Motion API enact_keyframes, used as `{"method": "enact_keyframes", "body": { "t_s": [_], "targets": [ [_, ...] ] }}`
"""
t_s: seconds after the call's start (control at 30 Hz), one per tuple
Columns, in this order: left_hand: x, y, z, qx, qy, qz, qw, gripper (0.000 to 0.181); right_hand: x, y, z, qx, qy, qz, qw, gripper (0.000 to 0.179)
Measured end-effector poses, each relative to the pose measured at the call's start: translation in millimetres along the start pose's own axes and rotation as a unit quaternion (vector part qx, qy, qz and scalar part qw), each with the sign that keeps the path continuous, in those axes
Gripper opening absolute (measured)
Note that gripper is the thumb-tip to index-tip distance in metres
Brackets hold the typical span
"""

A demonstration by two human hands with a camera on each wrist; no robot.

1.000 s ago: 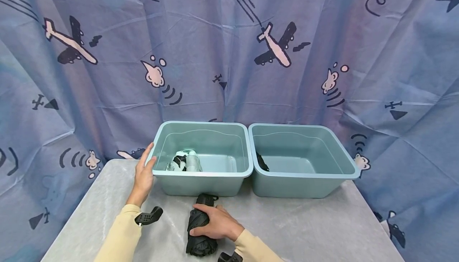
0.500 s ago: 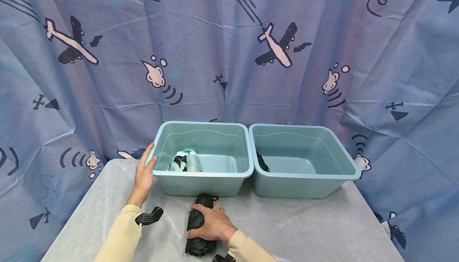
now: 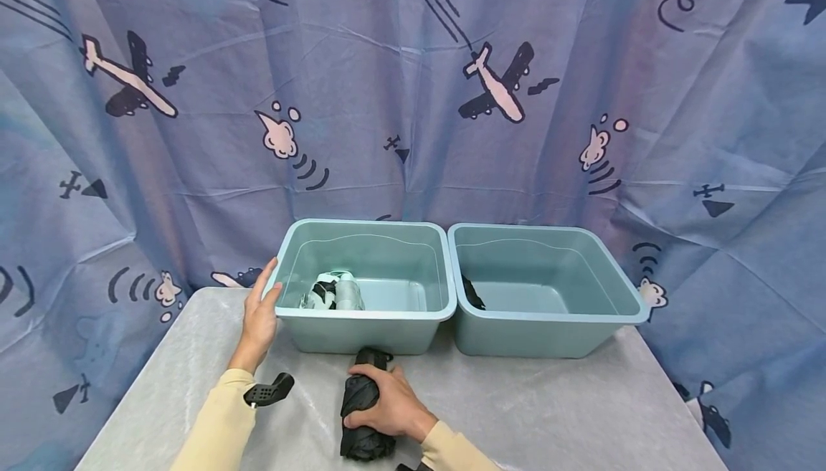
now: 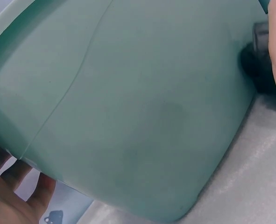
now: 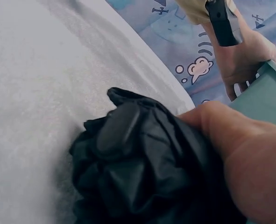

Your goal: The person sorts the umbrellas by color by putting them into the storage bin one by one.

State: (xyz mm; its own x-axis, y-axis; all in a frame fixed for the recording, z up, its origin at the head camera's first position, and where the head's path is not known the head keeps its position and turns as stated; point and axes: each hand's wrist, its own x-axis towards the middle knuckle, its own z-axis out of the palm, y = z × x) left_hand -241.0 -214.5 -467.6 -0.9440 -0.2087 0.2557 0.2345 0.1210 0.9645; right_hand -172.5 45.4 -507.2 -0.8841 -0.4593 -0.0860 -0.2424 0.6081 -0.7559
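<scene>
A black folded umbrella (image 3: 366,417) lies on the table before the left bin, its far end close to the bin's front wall. My right hand (image 3: 393,403) grips it from the right, thumb on the near part and fingers across the far part; the right wrist view shows its gathered cloth and end cap (image 5: 119,130) up close. My left hand (image 3: 258,324) rests with extended fingers against the left side of the left teal bin (image 3: 361,331). Inside that bin are white-and-black wrapped items (image 3: 332,290), their kind unclear.
A second teal bin (image 3: 529,335) stands directly right of the first, with a partly hidden black item (image 3: 472,293) by its left wall. A grey table (image 3: 548,414) carries both bins; a patterned blue curtain (image 3: 413,98) hangs behind.
The right hand shifted slightly left on the umbrella, then back right. The umbrella now lies a little further right. The left hand and the bins have stayed put.
</scene>
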Motion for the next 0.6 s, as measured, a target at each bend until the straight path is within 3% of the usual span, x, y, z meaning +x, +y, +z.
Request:
{"method": "enact_keyframes", "body": {
  "t_s": [0.6],
  "targets": [
    [-0.5, 1.7, 1.7, -0.005, 0.001, -0.009, 0.9999, 0.055, -43.0, -16.8, -36.1, 0.048, 0.060, -0.058, 0.9954, 0.073]
  ]
}}
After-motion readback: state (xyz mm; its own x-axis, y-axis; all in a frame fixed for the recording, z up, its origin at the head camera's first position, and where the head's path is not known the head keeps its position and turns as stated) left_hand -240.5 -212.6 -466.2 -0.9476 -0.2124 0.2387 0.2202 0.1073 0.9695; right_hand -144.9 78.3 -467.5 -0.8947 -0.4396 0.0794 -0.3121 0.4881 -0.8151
